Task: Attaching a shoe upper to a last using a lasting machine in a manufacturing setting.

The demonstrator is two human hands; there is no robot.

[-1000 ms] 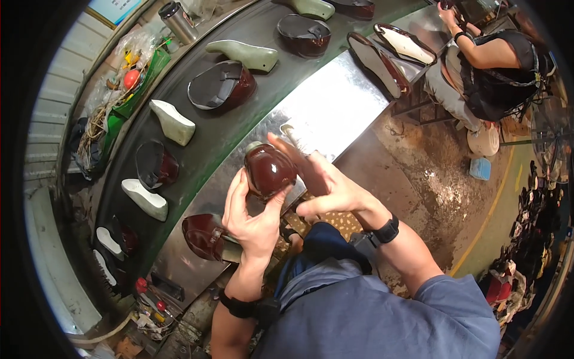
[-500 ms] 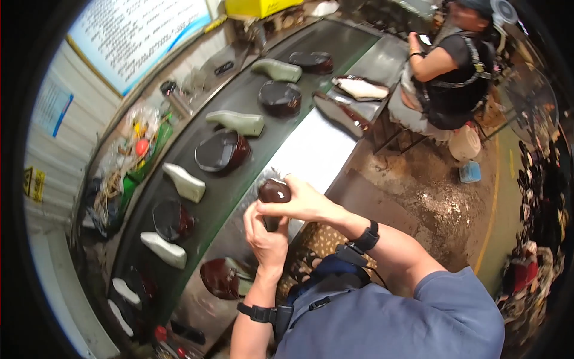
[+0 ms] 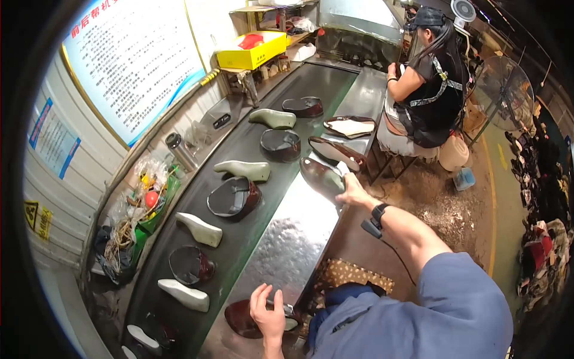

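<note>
My right hand (image 3: 354, 190) stretches forward, its fingers closed round the near end of a glossy dark brown shoe (image 3: 320, 175) over the metal side shelf; a pale bit shows by the fingertips. Just beyond lie two more brown shoes, one (image 3: 336, 154) beside it and another (image 3: 350, 126) with a cream inside. Low in the picture, my left hand (image 3: 267, 316) has its fingers apart above a dark red shoe upper (image 3: 238, 317) with a pale last partly in it. The hand hides part of this upper; whether they touch I cannot tell.
Pale green shoe lasts (image 3: 242, 170) and dark uppers (image 3: 233, 198) alternate along the black conveyor belt (image 3: 227, 263). A co-worker (image 3: 433, 90) sits at the far right. A yellow box (image 3: 252, 51), a flask (image 3: 181, 151) and a bin of plastic scraps (image 3: 140, 209) stand along the left side.
My hands, together on a brown shoe before, have parted. The right carried the shoe forward to the others; the left let go and came back to the red upper. The view shifted.
</note>
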